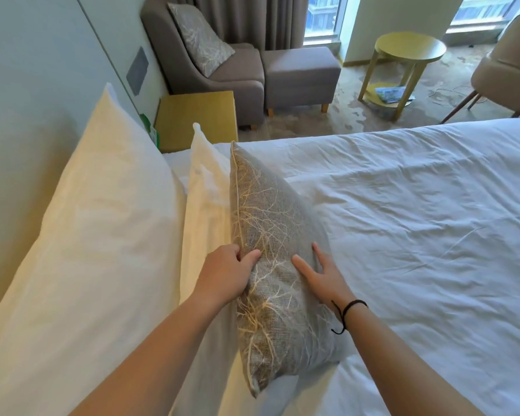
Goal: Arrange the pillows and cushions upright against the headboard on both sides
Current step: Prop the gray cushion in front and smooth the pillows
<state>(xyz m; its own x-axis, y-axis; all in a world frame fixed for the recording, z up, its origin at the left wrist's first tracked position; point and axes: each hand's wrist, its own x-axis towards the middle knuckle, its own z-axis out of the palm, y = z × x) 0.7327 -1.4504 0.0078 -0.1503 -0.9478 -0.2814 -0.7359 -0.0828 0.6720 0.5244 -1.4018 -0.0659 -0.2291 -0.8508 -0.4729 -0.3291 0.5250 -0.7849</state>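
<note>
— Where's the grey cushion (270,250) sitting?

— On the bed (418,220), up at the head end, standing on its edge. It leans against a white pillow (206,199), and a bigger white pillow (96,211) stands behind that one, against the wall (36,70).

— And the hands?

— The left hand (225,274) has its grip clamped on the cushion's top edge, thumb on the patterned face, fingers curled over behind. The right hand (321,274) lies flat on the front of the cushion, fingers straight and spread apart, pressing rather than holding. There's a black cord (347,313) round that wrist.

— What else is round the bed?

— A wooden nightstand (197,118) just past the bed's far head corner. Beyond it a grey armchair (222,70) with a matching patterned cushion (200,37) propped in it, and a grey footstool (300,76) touching the chair. Further off, near the windows, a round yellow side table (410,48) and part of a beige chair (508,64).
</note>
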